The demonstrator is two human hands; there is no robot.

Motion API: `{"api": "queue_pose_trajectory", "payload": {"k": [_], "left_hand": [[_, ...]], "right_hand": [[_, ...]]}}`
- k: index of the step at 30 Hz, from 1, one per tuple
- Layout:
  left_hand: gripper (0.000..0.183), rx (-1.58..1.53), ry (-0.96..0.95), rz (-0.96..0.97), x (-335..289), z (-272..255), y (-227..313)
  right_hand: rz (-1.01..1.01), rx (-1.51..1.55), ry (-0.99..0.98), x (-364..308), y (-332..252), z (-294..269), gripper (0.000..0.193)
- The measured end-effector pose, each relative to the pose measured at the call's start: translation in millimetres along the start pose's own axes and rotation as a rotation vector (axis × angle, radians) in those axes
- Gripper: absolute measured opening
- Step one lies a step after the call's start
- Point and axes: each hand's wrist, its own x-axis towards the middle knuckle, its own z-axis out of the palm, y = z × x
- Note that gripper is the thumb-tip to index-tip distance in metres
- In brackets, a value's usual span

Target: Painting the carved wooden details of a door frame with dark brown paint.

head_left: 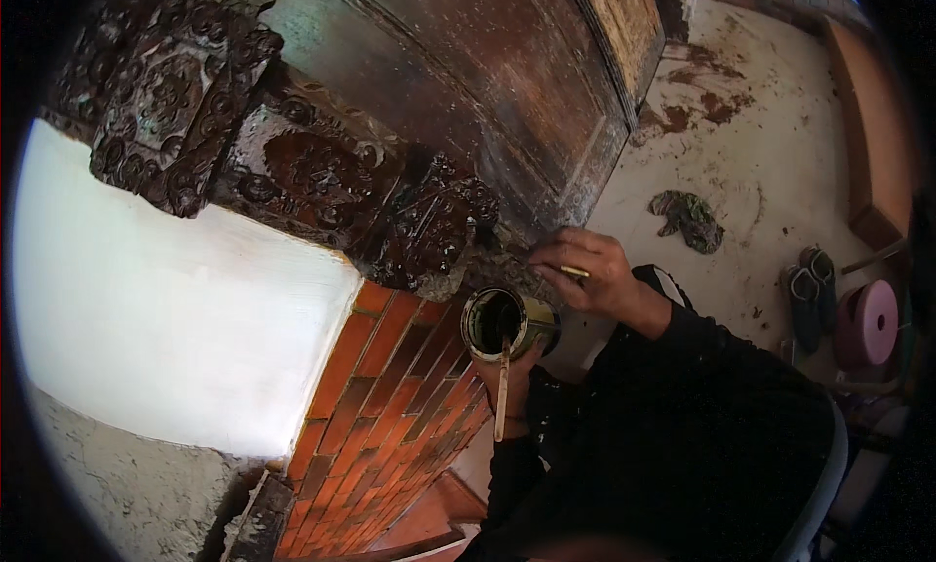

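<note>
My left hand (515,372) is wrapped round a paint can (541,323), held tilted with its dark-stained mouth showing. A pale wooden stick (502,396) leans out over the can's rim; its lower end is hidden inside. Just above and to the right, my right hand (597,270) pinches a thin brush-like tool (575,271) with a yellow handle, its working end hidden by the fingers. Those fingers are close to the lower end of a carved wooden moulding (327,177). The moulding is dark brown, glossy and wet-looking near the can, with a rough grey end.
Beside the moulding rises a large worn wooden panel (468,84). An orange brick wall (390,387) and white panel (185,309) lie left. Right on the stained floor are a crumpled cloth (687,221), shoes (807,294), a pink round object (866,325) and a brown board (868,143).
</note>
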Motion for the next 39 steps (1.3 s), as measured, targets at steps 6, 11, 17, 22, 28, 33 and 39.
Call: {"api": "queue_pose_trajectory", "payload": {"k": [6,11,17,22,28,33,39], "left_hand": [[0.102,-0.163,0.049,-0.209,-15.0,-1.5,33.2],[0.044,-0.156,-0.023,-0.124,-14.8,-0.8,66.7],[0.057,-0.088,0.047,-0.144,-9.5,-6.3,20.2],[0.039,0.192,0.043,0.066,-17.0,-10.9,-11.3],[0.035,0.294,-0.046,0.217,-15.5,-8.2,-11.1],[0.107,-0.267,0.064,-0.284,-8.1,-1.6,21.9],[0.107,-0.301,0.089,-0.192,-11.1,-5.4,-7.8]], "right_hand": [[0.054,-0.08,0.231,16.4,14.2,-7.8,0.019],[0.032,0.027,0.067,-1.8,-2.1,5.6,0.017],[0.035,0.006,0.05,-5.3,-2.1,12.8,0.02],[0.073,-0.109,0.096,-8.6,-11.3,12.7,0.022],[-0.032,-0.009,0.097,2.2,-14.5,16.2,0.022],[0.065,-0.059,0.074,-13.0,1.4,11.1,0.022],[0.015,-0.035,0.227,23.5,-11.8,2.5,0.019]]}}
